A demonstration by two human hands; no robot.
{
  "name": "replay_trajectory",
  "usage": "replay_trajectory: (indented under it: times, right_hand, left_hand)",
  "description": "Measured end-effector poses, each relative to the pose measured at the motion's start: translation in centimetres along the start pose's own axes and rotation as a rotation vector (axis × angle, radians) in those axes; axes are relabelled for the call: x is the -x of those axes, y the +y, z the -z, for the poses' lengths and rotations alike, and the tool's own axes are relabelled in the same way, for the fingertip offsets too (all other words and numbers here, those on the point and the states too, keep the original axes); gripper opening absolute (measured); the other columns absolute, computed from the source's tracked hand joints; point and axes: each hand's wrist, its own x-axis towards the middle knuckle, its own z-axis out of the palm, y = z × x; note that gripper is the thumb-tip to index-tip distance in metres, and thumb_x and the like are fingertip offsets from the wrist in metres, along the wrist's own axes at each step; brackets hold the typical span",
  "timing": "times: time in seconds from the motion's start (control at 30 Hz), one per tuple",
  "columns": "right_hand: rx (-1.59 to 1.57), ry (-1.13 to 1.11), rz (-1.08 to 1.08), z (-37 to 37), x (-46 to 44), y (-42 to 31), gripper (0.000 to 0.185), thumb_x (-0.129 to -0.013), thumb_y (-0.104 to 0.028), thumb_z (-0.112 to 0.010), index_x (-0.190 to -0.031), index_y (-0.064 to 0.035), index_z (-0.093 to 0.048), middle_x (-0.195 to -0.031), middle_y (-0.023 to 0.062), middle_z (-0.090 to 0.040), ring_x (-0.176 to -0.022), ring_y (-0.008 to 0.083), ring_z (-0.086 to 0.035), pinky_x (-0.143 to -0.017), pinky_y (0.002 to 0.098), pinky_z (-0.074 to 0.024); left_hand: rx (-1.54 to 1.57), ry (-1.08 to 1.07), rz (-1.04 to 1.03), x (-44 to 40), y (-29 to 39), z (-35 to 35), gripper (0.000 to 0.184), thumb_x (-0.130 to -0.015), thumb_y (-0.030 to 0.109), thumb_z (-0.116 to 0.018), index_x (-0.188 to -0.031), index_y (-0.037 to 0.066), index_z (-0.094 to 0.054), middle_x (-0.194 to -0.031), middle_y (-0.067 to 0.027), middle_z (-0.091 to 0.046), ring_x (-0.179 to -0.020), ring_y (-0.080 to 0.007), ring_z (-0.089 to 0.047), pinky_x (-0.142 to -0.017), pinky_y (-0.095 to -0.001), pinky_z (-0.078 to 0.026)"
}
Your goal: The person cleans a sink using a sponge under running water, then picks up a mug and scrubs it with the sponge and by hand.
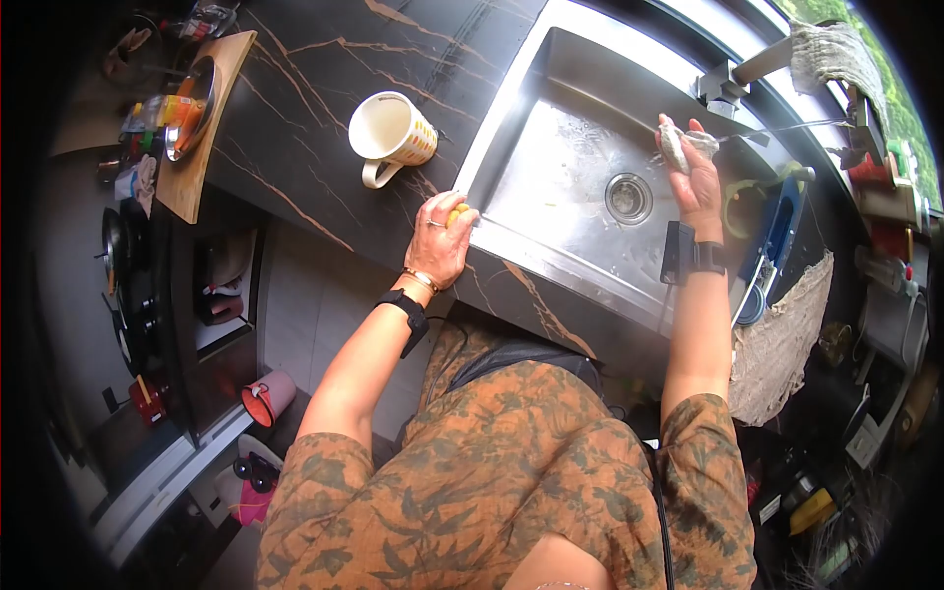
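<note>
Dark counter (pixel 305 138): around sink | steel sink (pixel 556 147): landmark | mug (pixel 393 128): left of sink | left hand (pixel 438 246): on sink's left rim, fingers curled on yellow object (pixel 457 213) | right hand (pixel 697 187): sink's right end, half-curled, holding grey wad (pixel 673 149)

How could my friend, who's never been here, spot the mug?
Find the steel sink, then the dark counter on its left in the picture. The mug is there, near the left hand. Unlike the plain sink, it's white with orange-yellow spots and a handle.
</note>
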Motion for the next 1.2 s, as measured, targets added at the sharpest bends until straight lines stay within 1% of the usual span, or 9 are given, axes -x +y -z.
replay_trajectory:
  times: [0.17, 0.33, 0.47, 0.6, 0.7, 0.83, 0.87, 1.0, 1.2]
  right_hand:
    - [0.066, 0.011, 0.01, 1.5, -0.8, -0.5, 0.028, -0.094, 0.001, -0.052, -0.121, -0.0037, -0.045, -0.103, 0.0171, -0.058, -0.091, 0.0265, -0.061, -0.074, 0.0343, -0.0562]
    - [-0.006, -0.19, -0.097, 3.0, -1.5, -1.0, 0.023, -0.094, -0.005, -0.057, -0.116, -0.0066, -0.049, -0.091, 0.0081, -0.059, -0.073, 0.0188, -0.055, -0.054, 0.0249, -0.0456]
    - [0.044, 0.054, -0.158, 1.2, -1.2, -1.1, 0.023, -0.093, 0.002, -0.054, -0.113, -0.0051, -0.047, -0.102, 0.0118, -0.06, -0.085, 0.0247, -0.062, -0.061, 0.0258, -0.0536]
    - [-0.008, 0.014, -0.062, -1.3, 0.1, -0.6, 0.031, -0.086, 0.015, -0.049, -0.11, -0.0033, -0.044, -0.13, 0.0264, -0.047, -0.121, 0.0437, -0.052, -0.091, 0.0446, -0.0566]
    - [0.018, 0.068, 0.027, -1.1, -0.3, -0.5, 0.036, -0.084, 0.019, -0.045, -0.11, -0.0053, -0.045, -0.126, 0.0254, -0.049, -0.117, 0.0404, -0.055, -0.088, 0.0441, -0.0579]
    - [-0.034, -0.057, -0.033, -0.6, -0.1, -1.2, 0.021, -0.094, -0.006, -0.057, -0.113, -0.006, -0.048, -0.111, 0.0181, -0.055, -0.102, 0.0277, -0.059, -0.084, 0.0405, -0.0564]
    - [-0.021, -0.061, -0.075, -1.2, -0.1, -1.3, 0.035, -0.092, -0.033, -0.061, -0.111, -0.0062, -0.051, -0.102, 0.0133, -0.055, -0.094, 0.0235, -0.057, -0.076, 0.0371, -0.0535]
    - [-0.042, -0.029, -0.135, -2.8, 0.5, -1.4, 0.057, -0.088, -0.062, -0.051, -0.088, -0.0056, -0.057, -0.091, 0.0096, -0.052, -0.084, 0.0208, -0.052, -0.065, 0.0338, -0.0468]
    - [-0.025, 0.087, -0.149, -2.3, -0.8, -0.8, 0.052, -0.097, -0.05, -0.046, -0.065, -0.0088, -0.045, -0.077, 0.0063, -0.044, -0.062, 0.0178, -0.045, -0.043, 0.0282, -0.0347]
  left_hand:
    - [-0.009, 0.003, -0.002, 0.0, 0.1, 0.0, 0.024, -0.082, 0.007, -0.062, -0.106, 0.009, -0.061, -0.121, -0.0123, -0.05, -0.118, -0.0331, -0.047, -0.102, -0.0439, -0.037]
    - [-0.005, 0.009, -0.008, -0.1, 0.1, 0.1, 0.025, -0.082, 0.006, -0.062, -0.106, 0.009, -0.061, -0.121, -0.0123, -0.051, -0.118, -0.033, -0.047, -0.102, -0.044, -0.037]
    - [-0.001, 0.011, -0.006, 0.0, 0.1, 0.1, 0.025, -0.081, 0.006, -0.062, -0.106, 0.009, -0.061, -0.121, -0.0125, -0.05, -0.118, -0.0332, -0.047, -0.102, -0.0442, -0.037]
    - [0.006, 0.01, 0.0, 0.0, 0.0, 0.0, 0.026, -0.08, 0.006, -0.063, -0.106, 0.009, -0.061, -0.121, -0.0125, -0.05, -0.118, -0.0335, -0.047, -0.102, -0.0445, -0.037]
    - [0.009, 0.014, -0.003, 0.1, -0.1, -0.1, 0.026, -0.08, 0.005, -0.064, -0.106, 0.009, -0.061, -0.121, -0.0126, -0.05, -0.118, -0.0336, -0.047, -0.102, -0.0447, -0.037]
    - [0.013, 0.011, -0.003, 0.0, -0.2, -0.1, 0.027, -0.08, 0.005, -0.064, -0.106, 0.009, -0.061, -0.121, -0.0128, -0.05, -0.118, -0.0337, -0.047, -0.102, -0.0447, -0.037]
    - [0.011, 0.01, -0.004, 0.1, -0.2, -0.1, 0.027, -0.08, 0.006, -0.064, -0.106, 0.009, -0.061, -0.121, -0.0128, -0.05, -0.118, -0.0338, -0.046, -0.102, -0.0447, -0.037]
    - [0.009, 0.012, -0.004, 0.1, -0.2, -0.2, 0.026, -0.08, 0.006, -0.064, -0.106, 0.009, -0.061, -0.122, -0.0129, -0.05, -0.118, -0.0339, -0.046, -0.102, -0.0448, -0.037]
    - [0.015, 0.001, -0.002, 0.0, -0.1, -0.1, 0.026, -0.08, 0.005, -0.063, -0.105, 0.008, -0.061, -0.122, -0.0129, -0.05, -0.119, -0.0338, -0.046, -0.103, -0.0451, -0.037]
